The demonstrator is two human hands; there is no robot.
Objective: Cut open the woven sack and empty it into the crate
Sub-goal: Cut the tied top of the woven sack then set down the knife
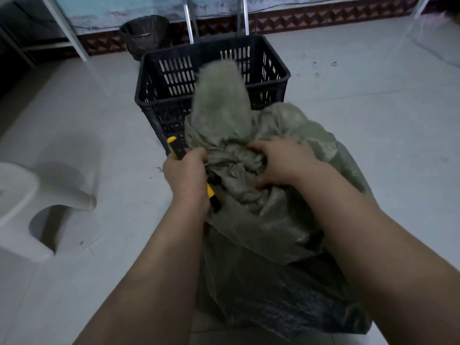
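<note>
A grey-green woven sack (pixel 273 232) stands on the floor right in front of me, its bunched neck rising in a blurred flap over the black slatted plastic crate (pixel 271 61) behind it. My left hand (pixel 186 178) grips a yellow-and-black utility knife (pixel 176 146) against the left side of the sack's gathered top. The knife's blade end is hidden by the fabric. My right hand (pixel 281 163) clutches the crumpled fabric at the neck from the right. The crate's inside looks bare where visible.
A white plastic stool (pixel 37 207) stands at the left on the pale tiled floor. A dark metal bucket (pixel 144 33) sits behind the crate near the wall, between white metal frame legs (pixel 74 38). Open floor lies to the right.
</note>
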